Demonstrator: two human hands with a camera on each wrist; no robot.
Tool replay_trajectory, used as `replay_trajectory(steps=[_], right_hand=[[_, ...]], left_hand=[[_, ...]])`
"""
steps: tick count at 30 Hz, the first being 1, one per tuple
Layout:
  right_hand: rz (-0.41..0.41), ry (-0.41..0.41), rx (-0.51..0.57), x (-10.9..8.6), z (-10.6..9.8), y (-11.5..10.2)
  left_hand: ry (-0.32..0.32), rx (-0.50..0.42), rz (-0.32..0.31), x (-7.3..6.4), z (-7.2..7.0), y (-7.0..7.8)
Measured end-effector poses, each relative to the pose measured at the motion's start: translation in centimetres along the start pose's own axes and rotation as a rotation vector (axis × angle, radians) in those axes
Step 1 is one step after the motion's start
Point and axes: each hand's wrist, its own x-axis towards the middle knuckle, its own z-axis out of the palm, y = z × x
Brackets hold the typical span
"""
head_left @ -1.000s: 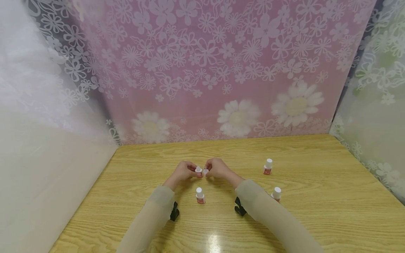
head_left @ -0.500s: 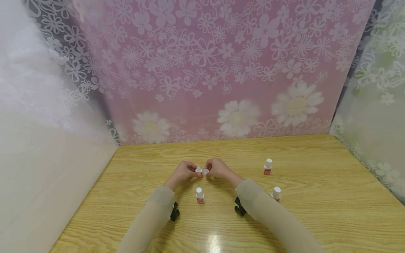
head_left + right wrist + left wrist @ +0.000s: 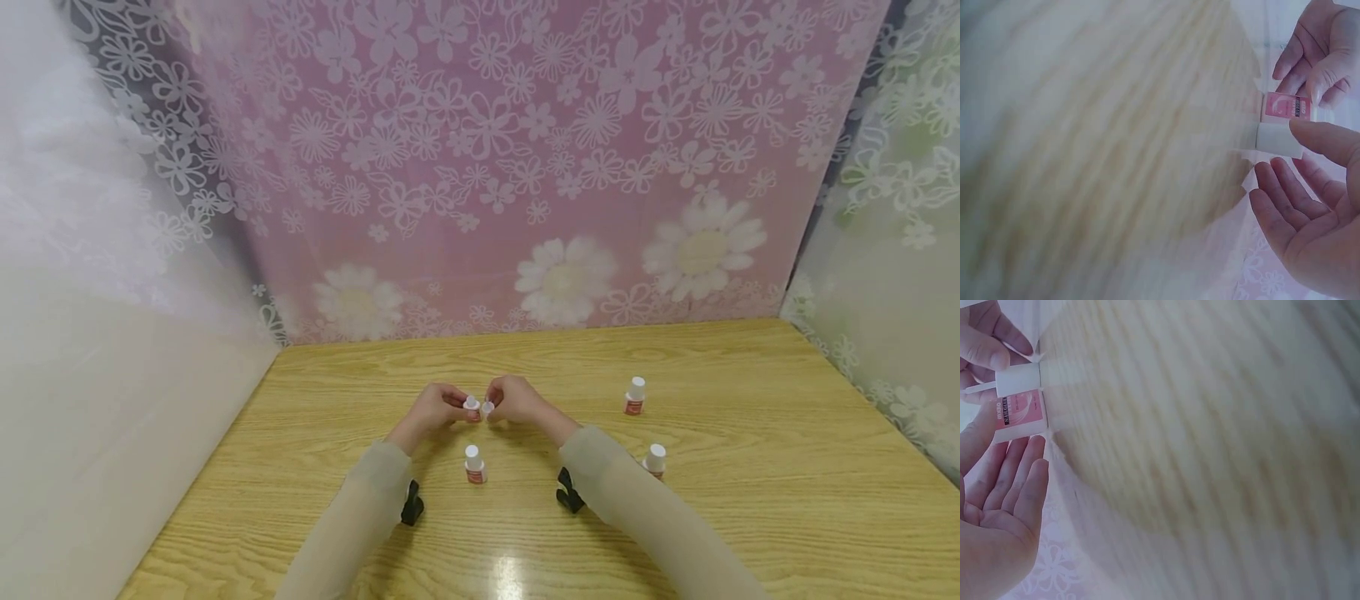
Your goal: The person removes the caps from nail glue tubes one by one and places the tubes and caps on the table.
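My left hand [image 3: 437, 406] pinches a small nail glue bottle [image 3: 1020, 414] with a pink label, thumb on one side and fingers on the other. The bottle stands upright on the table with its cap off. Right next to it, my right hand [image 3: 516, 400] holds the white cap [image 3: 1277, 139] between thumb and fingers. The cap sits upside down, its opening upward, and a thin white stem [image 3: 980, 388] sticks up from it. In both wrist views cap and bottle stand side by side.
A capped bottle [image 3: 476, 467] of the same kind stands nearer, between the forearms. Two more stand to the right: one bottle [image 3: 634, 397] farther back, another bottle [image 3: 655, 461] partly hidden by the right sleeve. Flowered sheets [image 3: 465, 183] enclose the wooden table [image 3: 337, 375].
Both hands stay almost still with the bottle and cap. The cap has shifted very slightly toward the bottle.
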Motion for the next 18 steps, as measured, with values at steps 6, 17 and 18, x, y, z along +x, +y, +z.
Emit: replay_trajectory(steps=[6,17,18], right_hand=[[-0.002,0.005,0.037,-0.7,-0.5,-0.3],[-0.027,0.082,0.062,-2.4,-1.8,-1.3],[-0.033,0.083,0.062,-2.5,-1.9,-1.4]], left_hand=[[0.007,-0.023,0.032,-0.4,-0.6,0.0],[0.115,-0.147,0.057,-2.0,-1.9,0.8],[0.122,-0.165,0.06,-2.2,-1.9,1.0]])
